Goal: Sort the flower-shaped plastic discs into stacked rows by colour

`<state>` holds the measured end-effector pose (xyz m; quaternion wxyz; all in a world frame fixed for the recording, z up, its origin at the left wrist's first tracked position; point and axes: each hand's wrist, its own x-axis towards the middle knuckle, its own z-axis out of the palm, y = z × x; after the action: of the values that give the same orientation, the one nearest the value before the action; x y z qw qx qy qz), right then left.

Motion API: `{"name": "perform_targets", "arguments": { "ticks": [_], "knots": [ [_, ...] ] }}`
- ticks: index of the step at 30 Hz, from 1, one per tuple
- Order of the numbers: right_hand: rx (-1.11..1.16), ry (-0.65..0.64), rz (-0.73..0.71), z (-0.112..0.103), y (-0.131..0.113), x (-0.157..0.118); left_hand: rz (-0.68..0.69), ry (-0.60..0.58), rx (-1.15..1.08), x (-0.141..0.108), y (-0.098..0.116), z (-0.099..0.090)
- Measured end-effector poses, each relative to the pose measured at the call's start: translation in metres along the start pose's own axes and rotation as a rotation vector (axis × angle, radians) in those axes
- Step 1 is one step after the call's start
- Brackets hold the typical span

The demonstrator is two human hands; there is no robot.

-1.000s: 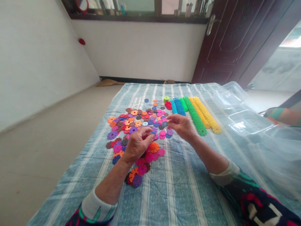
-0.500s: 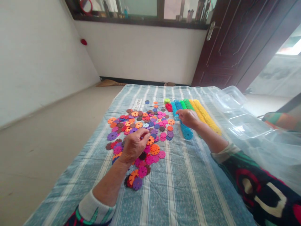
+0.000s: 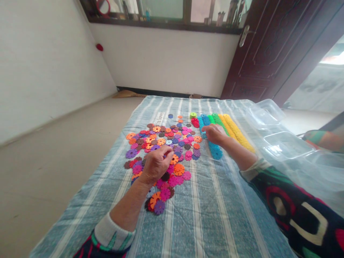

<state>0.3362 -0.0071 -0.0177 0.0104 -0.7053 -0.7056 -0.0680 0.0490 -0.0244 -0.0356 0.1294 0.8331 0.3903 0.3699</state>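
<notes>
The right hand (image 3: 215,134) bends its fingertips to the near end of a short light-blue row of notched plastic discs (image 3: 200,122), while the left hand (image 3: 156,165) curls, thumb near forefinger, over a multicoloured pile of flower-shaped discs (image 3: 173,180); whether either grips a disc I cannot tell. Beside the right hand lie longer blue (image 3: 215,152), green and yellow rows (image 3: 238,135), with clear plastic boxes (image 3: 288,144) farther right on the striped blue-and-white tablecloth (image 3: 209,218).

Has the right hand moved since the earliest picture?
Yes, rightward: judged against the pile of loose discs, the right hand has gone from the pile's right edge to the light-blue row.
</notes>
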Motion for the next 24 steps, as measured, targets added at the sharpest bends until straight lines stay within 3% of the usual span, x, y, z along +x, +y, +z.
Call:
{"name": "perform_targets", "arguments": {
  "ticks": [15,24],
  "knots": [
    [0.051,0.047,-0.055,0.0034,0.0017,-0.0021,0.020,-0.011,-0.010,-0.0007,-0.0005,0.0026],
    [0.106,0.030,-0.163,0.0060,-0.0014,0.0003,0.020,-0.041,-0.023,-0.0012,-0.0016,0.0037]
  ]
}}
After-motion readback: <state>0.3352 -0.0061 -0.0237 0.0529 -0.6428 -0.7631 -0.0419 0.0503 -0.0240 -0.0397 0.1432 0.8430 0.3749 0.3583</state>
